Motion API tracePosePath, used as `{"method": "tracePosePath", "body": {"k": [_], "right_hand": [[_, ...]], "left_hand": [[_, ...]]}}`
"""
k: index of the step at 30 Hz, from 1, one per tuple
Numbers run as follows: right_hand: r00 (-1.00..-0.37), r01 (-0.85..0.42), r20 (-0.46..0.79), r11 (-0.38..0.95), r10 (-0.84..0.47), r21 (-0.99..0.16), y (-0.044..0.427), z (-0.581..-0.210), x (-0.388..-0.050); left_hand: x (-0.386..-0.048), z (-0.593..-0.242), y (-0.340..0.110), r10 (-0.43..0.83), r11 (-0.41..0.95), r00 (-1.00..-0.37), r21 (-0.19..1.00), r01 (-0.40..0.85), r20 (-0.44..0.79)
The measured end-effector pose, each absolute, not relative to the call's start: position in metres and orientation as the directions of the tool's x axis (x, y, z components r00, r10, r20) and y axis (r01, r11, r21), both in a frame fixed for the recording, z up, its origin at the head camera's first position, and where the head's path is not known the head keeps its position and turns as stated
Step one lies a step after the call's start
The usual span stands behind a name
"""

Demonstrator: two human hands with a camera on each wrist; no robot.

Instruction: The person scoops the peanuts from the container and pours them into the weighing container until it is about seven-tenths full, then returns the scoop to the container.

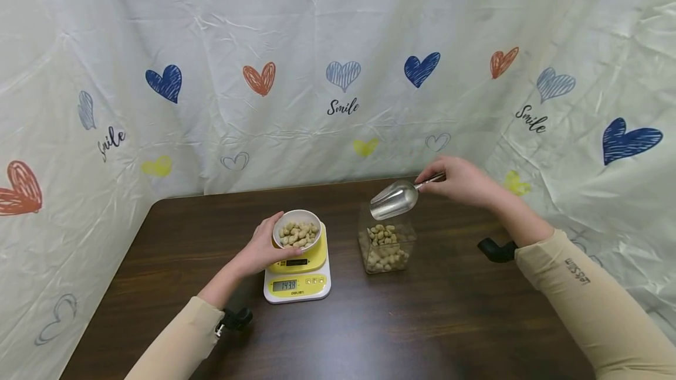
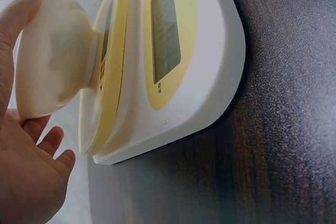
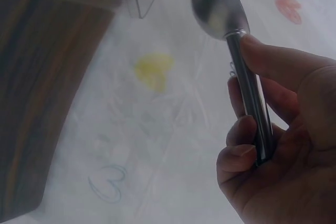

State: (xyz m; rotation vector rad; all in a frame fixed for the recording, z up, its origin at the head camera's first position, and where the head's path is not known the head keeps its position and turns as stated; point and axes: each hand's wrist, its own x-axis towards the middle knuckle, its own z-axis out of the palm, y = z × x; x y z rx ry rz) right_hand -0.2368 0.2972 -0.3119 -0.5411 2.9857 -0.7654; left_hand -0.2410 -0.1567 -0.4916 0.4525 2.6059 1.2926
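Observation:
A white bowl (image 1: 300,214) of nuts in pale shells (image 1: 298,234) stands on a yellow and white kitchen scale (image 1: 323,289), whose display seems to read 143.8. My left hand (image 1: 264,246) holds the bowl from the left, thumb on one side and fingers on the other, as the left wrist view shows at the bowl's wall (image 2: 58,51). To the right, my right hand (image 1: 459,180) grips a metal scoop (image 1: 395,199) by its handle (image 3: 251,95). The scoop is tilted above a clear square container (image 1: 388,245) partly filled with similar nuts.
The scale and container stand apart on a dark wooden table (image 1: 211,221). A white sheet (image 1: 296,28) printed with hearts hangs behind and along both sides. A black wrist mount (image 1: 496,250) juts from the right sleeve, another (image 1: 236,318) from the left.

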Motion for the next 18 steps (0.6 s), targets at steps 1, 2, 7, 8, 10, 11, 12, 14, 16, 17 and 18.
{"method": "tracePosePath", "body": {"k": [1, 2, 7, 8, 10, 11, 12, 14, 16, 17, 18], "right_hand": [[-0.937, -0.336, 0.074, 0.822, -0.342, -0.46, 0.297, -0.313, -0.237], [-0.932, -0.348, 0.077, 0.823, -0.353, -0.449, 0.296, -0.315, -0.237], [-0.916, -0.391, 0.07, 0.839, -0.395, -0.379, 0.291, -0.319, -0.239], [-0.914, -0.395, 0.066, 0.843, -0.4, -0.365, 0.29, -0.32, -0.239], [-0.91, -0.404, 0.058, 0.849, -0.41, -0.342, 0.287, -0.321, -0.239], [-0.909, -0.407, 0.054, 0.851, -0.413, -0.332, 0.286, -0.322, -0.239], [-0.908, -0.408, 0.05, 0.854, -0.415, -0.322, 0.284, -0.324, -0.239], [-0.909, -0.407, 0.039, 0.861, -0.415, -0.305, 0.281, -0.327, -0.239], [-0.911, -0.401, 0.027, 0.87, -0.411, -0.286, 0.277, -0.331, -0.239], [-0.913, -0.396, 0.019, 0.875, -0.407, -0.279, 0.276, -0.333, -0.239], [-0.914, -0.393, 0.013, 0.878, -0.405, -0.272, 0.274, -0.336, -0.239]], "left_hand": [[-0.241, -0.492, -0.157, 0.355, 0.573, -0.934, 0.799, 0.183, -0.04], [-0.241, -0.492, -0.157, 0.356, 0.573, -0.934, 0.799, 0.184, -0.04], [-0.241, -0.493, -0.157, 0.357, 0.569, -0.933, 0.801, 0.187, -0.036], [-0.241, -0.493, -0.157, 0.357, 0.569, -0.933, 0.801, 0.186, -0.037], [-0.241, -0.493, -0.157, 0.354, 0.57, -0.935, 0.8, 0.185, -0.036], [-0.241, -0.493, -0.157, 0.351, 0.571, -0.935, 0.8, 0.182, -0.038], [-0.241, -0.493, -0.157, 0.35, 0.572, -0.936, 0.8, 0.18, -0.039], [-0.241, -0.494, -0.157, 0.347, 0.572, -0.937, 0.801, 0.178, -0.04], [-0.242, -0.494, -0.157, 0.347, 0.567, -0.937, 0.804, 0.176, -0.04], [-0.242, -0.494, -0.157, 0.348, 0.565, -0.936, 0.806, 0.175, -0.04], [-0.242, -0.494, -0.157, 0.35, 0.564, -0.936, 0.807, 0.176, -0.04]]}}
